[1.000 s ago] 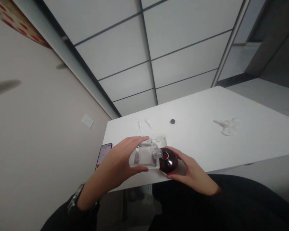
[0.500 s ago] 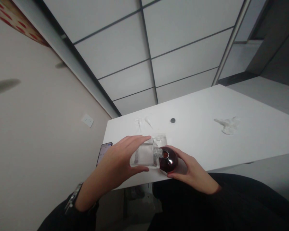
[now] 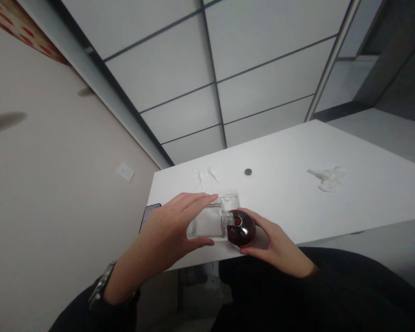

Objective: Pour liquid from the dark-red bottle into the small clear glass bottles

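My left hand [image 3: 174, 226] is wrapped round a clear, square glass bottle [image 3: 209, 221]. The bottle is tipped on its side, its threaded neck pointing right. That neck lies at the open mouth of a round, dark red-brown bottle [image 3: 245, 233]; whether the two touch I cannot tell. Fingers and thumb of my right hand [image 3: 275, 242] close round the brown bottle from the right, near the table's front edge. Just behind the glass bottle another clear container [image 3: 231, 199] shows in part. Any liquid passing between the bottles is too small to make out.
On the white table [image 3: 280, 184] lie a small dark cap [image 3: 248, 172], a crumpled tissue [image 3: 328, 179] at the right and whitish scraps [image 3: 205, 175] at the back left. A phone [image 3: 148, 213] sits at the left edge, partly behind my left hand. A wall stands close at the left.
Both hands keep their holds, nearly still. The clear bottle's neck looks slightly lower against the brown bottle's mouth. The whole view has shifted a little.
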Motion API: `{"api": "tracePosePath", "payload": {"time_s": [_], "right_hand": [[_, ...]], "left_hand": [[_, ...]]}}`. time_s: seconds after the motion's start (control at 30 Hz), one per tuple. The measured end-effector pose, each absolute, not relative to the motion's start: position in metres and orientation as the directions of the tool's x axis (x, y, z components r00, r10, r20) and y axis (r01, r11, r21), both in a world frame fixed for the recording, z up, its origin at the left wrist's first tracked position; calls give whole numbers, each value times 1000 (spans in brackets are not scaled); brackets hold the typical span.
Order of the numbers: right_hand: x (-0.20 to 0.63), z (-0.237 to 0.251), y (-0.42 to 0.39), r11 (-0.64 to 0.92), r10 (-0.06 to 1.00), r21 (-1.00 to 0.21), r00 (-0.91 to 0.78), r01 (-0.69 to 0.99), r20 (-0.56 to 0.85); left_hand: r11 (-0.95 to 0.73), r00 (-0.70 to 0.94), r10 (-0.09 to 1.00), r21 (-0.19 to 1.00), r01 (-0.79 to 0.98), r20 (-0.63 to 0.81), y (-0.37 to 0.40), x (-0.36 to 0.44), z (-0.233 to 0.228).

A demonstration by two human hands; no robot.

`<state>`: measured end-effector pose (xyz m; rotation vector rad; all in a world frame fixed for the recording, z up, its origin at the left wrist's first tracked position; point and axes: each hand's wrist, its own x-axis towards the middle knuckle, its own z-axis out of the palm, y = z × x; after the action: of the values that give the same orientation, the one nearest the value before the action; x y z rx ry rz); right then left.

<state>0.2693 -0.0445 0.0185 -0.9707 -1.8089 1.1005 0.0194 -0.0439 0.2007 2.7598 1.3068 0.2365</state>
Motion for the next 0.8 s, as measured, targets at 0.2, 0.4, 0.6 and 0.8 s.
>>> {"api": "tracePosePath", "payload": {"time_s": [0.2,0.4,0.6,0.8], "right_hand": [[270,18,-45,340,889,-915,-392,216,237],[271,17,-45,344,888,-912,-394,223,238],[270,16,-44,337,886,-918,-400,207,235],[270,15,-45,340,887,-916,-396,212,238]], "left_hand": [[-647,638,762,103,755,114,-44,19,202],[-655,645,755,94,750,118,-44,19,202],[-668,656,744,101,738,126,-44,19,202],[-658,649,752,94,747,112,-44,19,202]]}}
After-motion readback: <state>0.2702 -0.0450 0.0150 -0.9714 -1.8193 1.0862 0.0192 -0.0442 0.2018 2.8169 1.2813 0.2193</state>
